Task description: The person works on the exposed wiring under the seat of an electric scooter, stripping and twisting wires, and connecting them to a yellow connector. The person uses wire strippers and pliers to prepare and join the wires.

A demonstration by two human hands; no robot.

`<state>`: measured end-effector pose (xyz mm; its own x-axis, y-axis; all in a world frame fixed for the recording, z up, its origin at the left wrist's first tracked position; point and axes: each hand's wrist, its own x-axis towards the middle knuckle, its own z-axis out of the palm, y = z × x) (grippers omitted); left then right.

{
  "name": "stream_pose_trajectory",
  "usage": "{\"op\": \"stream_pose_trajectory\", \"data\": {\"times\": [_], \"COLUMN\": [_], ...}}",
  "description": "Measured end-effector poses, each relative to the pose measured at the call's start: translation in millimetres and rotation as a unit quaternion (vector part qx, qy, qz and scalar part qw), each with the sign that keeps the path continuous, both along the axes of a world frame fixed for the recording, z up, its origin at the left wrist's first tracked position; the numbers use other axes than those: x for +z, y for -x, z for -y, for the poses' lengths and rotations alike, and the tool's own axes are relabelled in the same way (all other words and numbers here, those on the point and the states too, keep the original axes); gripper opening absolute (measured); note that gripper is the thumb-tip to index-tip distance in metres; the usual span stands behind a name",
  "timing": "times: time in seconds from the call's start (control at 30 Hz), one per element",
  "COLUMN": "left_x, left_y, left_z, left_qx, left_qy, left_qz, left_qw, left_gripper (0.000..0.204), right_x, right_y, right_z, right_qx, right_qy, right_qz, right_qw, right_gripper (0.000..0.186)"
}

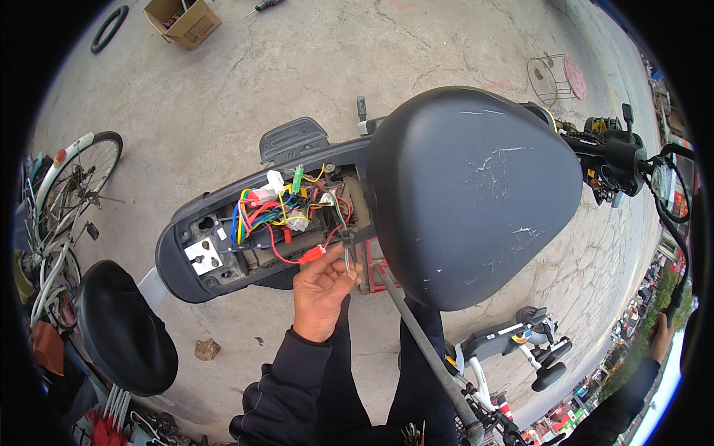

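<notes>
While my left hand [320, 293] pinches wires [347, 259] by a black connector [348, 239] at the compartment's [172, 256] near right corner, seemingly sorting them, and gentle alignment seems needed next, I can't tell whether my right hand [660, 339] grips anything.

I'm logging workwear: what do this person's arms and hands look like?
The left hand and right hand are bare, without gloves. The left sleeve is long and dark, with a thin pale line; the right sleeve is dark too, its details unclear.
</notes>
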<state>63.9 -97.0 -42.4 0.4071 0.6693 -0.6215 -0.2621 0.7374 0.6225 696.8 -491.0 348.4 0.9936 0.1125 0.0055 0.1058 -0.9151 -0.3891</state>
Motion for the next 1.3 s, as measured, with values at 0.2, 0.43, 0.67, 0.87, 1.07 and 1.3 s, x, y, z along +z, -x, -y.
{"op": "stream_pose_trajectory", "data": {"times": [0.2,0.43,0.67,0.87,1.07,1.3], "left_x": [0.3,13.4,31.8,34.5,37.5,34.2], "left_y": [-1.9,-0.5,-9.5,1.4,6.4,0.9], "left_z": [-6.3,-22.9,-42.8,-59.8,-55.0,-41.8], "left_qx": [-0.029,-0.051,0.084,0.135,0.044,-0.010], "left_qy": [-0.051,-0.186,-0.186,-0.188,-0.214,-0.267], "left_qz": [-0.032,-0.201,-0.198,-0.188,-0.167,-0.204], "left_qw": [0.998,0.960,0.959,0.955,0.961,0.942], "left_gripper": [0.051,0.055,0.035,0.045,0.050,0.061], "right_x": [-0.2,3.2,8.5,8.8,12.7,10.7], "right_y": [-1.6,-4.3,-13.3,-16.5,-23.6,-32.7], "right_z": [4.2,11.1,21.2,25.4,38.0,48.4], "right_qx": [-0.006,0.004,-0.008,-0.016,-0.012,-0.058], "right_qy": [-0.012,-0.003,0.018,-0.023,-0.034,-0.102], "right_qz": [0.002,-0.004,-0.001,-0.025,-0.036,-0.062], "right_qw": [1.000,1.000,1.000,0.999,0.999,0.991], "right_gripper": [0.019,0.024,0.027,0.028,0.031,0.026]}}
